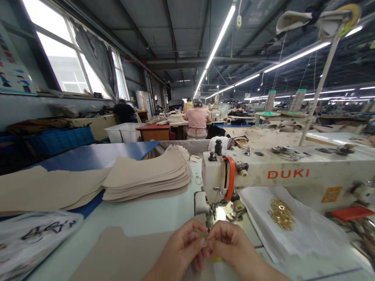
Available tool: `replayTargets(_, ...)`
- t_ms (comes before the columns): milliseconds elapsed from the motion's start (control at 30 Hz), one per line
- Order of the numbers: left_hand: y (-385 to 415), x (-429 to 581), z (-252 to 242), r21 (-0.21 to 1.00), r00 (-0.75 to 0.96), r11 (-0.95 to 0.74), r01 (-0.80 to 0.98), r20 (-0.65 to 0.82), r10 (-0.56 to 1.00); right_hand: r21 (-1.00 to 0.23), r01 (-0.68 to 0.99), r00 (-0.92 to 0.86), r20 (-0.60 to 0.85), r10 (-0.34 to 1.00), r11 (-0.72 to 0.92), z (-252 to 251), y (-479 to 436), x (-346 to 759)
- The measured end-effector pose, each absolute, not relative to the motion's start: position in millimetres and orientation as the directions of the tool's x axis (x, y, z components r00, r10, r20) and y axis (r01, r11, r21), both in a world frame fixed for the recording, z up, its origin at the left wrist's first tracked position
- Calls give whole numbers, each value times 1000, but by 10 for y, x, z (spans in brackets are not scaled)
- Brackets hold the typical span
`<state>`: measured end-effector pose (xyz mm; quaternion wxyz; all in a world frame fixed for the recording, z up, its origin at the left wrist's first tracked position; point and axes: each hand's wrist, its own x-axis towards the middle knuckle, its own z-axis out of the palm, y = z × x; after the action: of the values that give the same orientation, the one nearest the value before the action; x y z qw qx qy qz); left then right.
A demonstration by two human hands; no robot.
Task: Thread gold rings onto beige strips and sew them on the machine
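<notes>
The left hand (178, 246) and right hand (231, 245) were observed close together at the front edge of the worktop (146, 210), just below the needle area of a DUKI sewing machine (215, 175). The fingers (218, 235) of both hands were clenched in a fine pinch around a small gold-coloured fitting (207, 244), held between them. The fitting was largely hidden by the fingertips, and its exact form could not be determined.

A pile of gold-coloured fittings (281, 214) was seen on a white sheet (304, 230) to the right of the machine's needle area. A beige cut panel (117, 253) lay under and to the left of the hands, and a stack of beige cut pieces (146, 175) was placed further along the worktop.

The step in hand was judged to be fine manual handling of the single fitting at the needle area. A steady pinch and careful alignment of the fitting appeared to be called for next.
</notes>
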<state>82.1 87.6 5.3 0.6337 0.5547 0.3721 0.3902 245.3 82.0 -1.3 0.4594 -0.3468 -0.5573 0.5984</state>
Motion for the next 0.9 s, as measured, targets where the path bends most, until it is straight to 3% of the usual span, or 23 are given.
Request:
replayTargets(167,917,822,98,945,369,267,-186,-185,911,-950,-286,-310,-28,950,-122,27,814,2499)
replayTargets(400,924,832,141,955,370,279,-100,-225,901,-946,-287,-285,-68,956,-153,-3,824,2444)
replayTargets(567,964,807,13,978,398,208,1,-191,897,-968,-245,-318,24,948,-58,-44,816,2458)
replayTargets(700,969,798,-71,995,379,56,81,-83,922,-980,-192,-299,112,948,55,-29,745,2457)
replayTargets(800,935,797,-60,986,329,-80,144,28,944,-988,-128,-288,122,950,89,-9,703,2426)
replayTargets(900,914,799,-28,978,297,-112,176,55,953,-991,-111,-277,103,955,75,-11,704,2407)
